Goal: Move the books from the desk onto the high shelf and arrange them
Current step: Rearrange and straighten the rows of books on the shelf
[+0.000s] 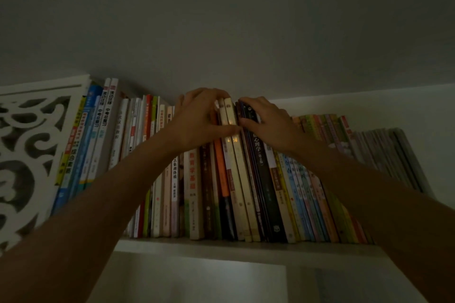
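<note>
A long row of upright books fills the high shelf [241,247] under the ceiling. My left hand [197,120] grips the tops of several books in the middle, fingers curled over their upper edge and thumb pressed across two cream books [240,179]. My right hand [268,122] grips the top of a dark book [267,179] and thin dark ones beside it, fingers hooked over the top, thumb on the spine. The two hands sit side by side, nearly touching. The desk is out of view.
A white carved panel [29,155] closes the shelf's left end. Tall blue and white books [91,145] lean there. Thin colourful books [317,167] and grey ones [394,155] fill the right part. The ceiling lies close above the book tops.
</note>
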